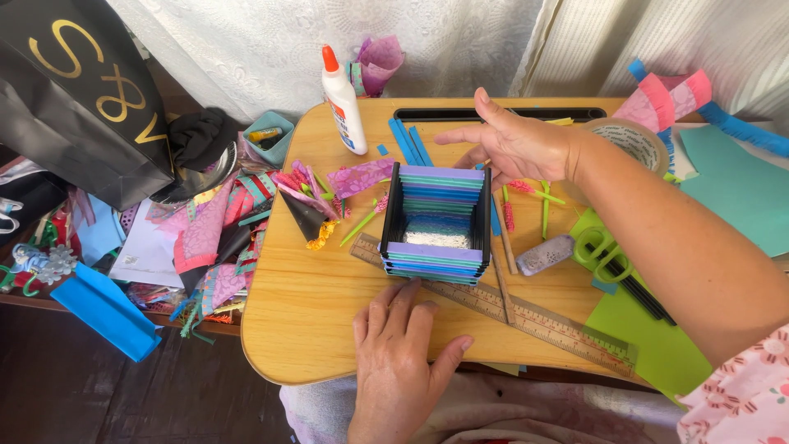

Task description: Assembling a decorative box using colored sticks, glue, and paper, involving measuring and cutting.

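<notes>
Two bare hands frame a small square box built of stacked paper strips in purple, teal and green, standing open-topped at the middle of the wooden bench. To its left lie paper flowers and cones and, farther back, a white glue bottle standing upright. The left hand lies flat on the bench just in front of the box, fingers spread and holding nothing, the tips touching or nearly touching its near wall and the wooden ruler that runs under it. The right hand hovers above the box's far right corner, fingers loosely spread, empty. Farther right are a roll of tape, green scissors and sheets of green paper.

The box looks very light and fairly fragile: glued layers of paper, stiff along the walls but easy to crush or split at the corners. It is likely best taken by two opposite walls, low down, with gentle pressure.
</notes>
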